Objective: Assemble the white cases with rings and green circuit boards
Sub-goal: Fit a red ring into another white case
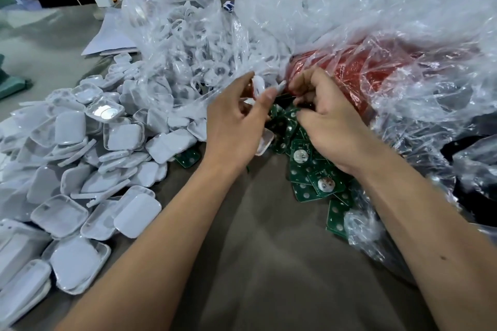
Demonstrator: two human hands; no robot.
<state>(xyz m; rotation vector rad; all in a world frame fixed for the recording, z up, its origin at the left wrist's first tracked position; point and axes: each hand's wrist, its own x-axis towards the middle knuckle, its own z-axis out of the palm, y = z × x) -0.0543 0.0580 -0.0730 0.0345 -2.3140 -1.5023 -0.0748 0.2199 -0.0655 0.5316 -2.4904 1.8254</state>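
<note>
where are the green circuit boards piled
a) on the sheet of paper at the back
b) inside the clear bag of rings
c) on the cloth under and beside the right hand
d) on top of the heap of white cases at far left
c, the green circuit boards lie in a loose pile on the grey cloth, partly beneath the right hand.

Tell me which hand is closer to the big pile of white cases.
Left. The left hand hovers just right of the pile of white cases, holding a white piece. The right hand is farther right, over the green circuit boards.
</note>
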